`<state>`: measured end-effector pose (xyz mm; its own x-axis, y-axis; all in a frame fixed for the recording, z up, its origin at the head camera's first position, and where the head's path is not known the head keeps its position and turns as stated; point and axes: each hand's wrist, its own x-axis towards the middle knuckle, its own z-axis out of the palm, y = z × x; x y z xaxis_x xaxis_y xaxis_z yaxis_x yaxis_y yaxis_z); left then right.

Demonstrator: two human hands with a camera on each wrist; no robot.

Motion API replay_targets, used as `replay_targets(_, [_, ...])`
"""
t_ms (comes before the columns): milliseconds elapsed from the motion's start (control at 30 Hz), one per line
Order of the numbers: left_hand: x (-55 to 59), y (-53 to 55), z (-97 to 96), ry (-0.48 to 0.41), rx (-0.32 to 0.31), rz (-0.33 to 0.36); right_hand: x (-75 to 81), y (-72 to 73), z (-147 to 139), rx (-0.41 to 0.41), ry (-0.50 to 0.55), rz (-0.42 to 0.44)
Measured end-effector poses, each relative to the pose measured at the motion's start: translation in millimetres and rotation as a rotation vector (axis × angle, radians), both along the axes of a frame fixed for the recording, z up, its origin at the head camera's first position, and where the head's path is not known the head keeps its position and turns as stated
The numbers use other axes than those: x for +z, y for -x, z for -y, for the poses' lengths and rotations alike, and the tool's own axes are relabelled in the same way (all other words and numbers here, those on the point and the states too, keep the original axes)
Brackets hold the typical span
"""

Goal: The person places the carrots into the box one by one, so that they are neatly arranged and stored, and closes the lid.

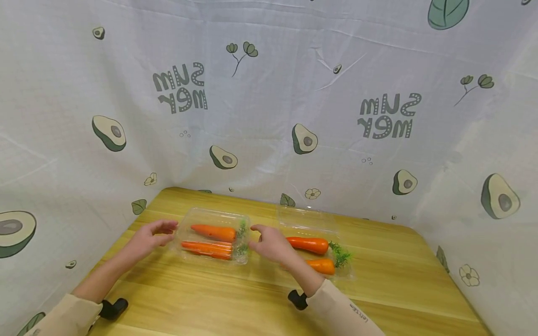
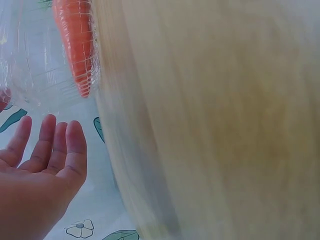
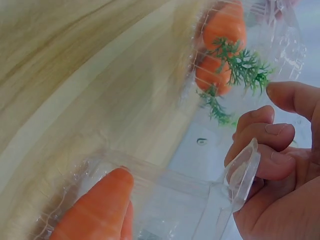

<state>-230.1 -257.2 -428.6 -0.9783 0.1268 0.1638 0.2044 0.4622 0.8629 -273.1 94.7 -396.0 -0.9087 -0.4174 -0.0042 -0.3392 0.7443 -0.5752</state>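
Note:
A clear plastic box (image 1: 188, 219) with two orange carrots (image 1: 213, 232) lies between my hands, their green tops toward the right. My left hand (image 1: 147, 239) is at its left end, fingers loosely bent, with nothing in the grasp. In the left wrist view those fingers (image 2: 46, 137) point at the clear plastic. My right hand (image 1: 272, 243) is at the box's right end, thumb and fingers parted beside the carrot greens (image 3: 245, 70). A corner of a second clear box (image 3: 245, 175) overlaps its lower fingers in the right wrist view.
The second clear box, to the right, has its lid (image 1: 307, 218) raised at the back and holds two carrots (image 1: 308, 244), partly hidden by my right arm. Both boxes are on a wooden table (image 1: 201, 298). A white avocado-print curtain (image 1: 260, 107) hangs behind and at the sides.

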Motion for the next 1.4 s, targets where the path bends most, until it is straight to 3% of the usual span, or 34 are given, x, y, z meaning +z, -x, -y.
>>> replay_targets(433, [1.5, -3.8, 0.7, 0.073, 0.044, 0.189, -1.9, -8.6, 0, 0.01, 0.027, 0.055])
replay_targets(800, [5.1, -6.0, 5.2, 0.118, 0.03, 0.251, 1.0, -14.1, 0, 0.01, 0.035, 0.115])
replay_targets(1000, [8.8, -6.1, 3.2, 0.14, 0.022, 0.282, 3.1, -17.3, 0, 0.011, -0.002, 0.099])
replay_targets(1200, [10.9, -6.4, 0.0, 0.134, 0.029, 0.317, 4.5, -21.3, 0, 0.003, 0.034, 0.169])
replay_targets(1400, [8.1, -7.6, -0.6, 0.094, -0.003, 0.355, 1.1, -24.0, 3, -0.01, 0.009, 0.158])
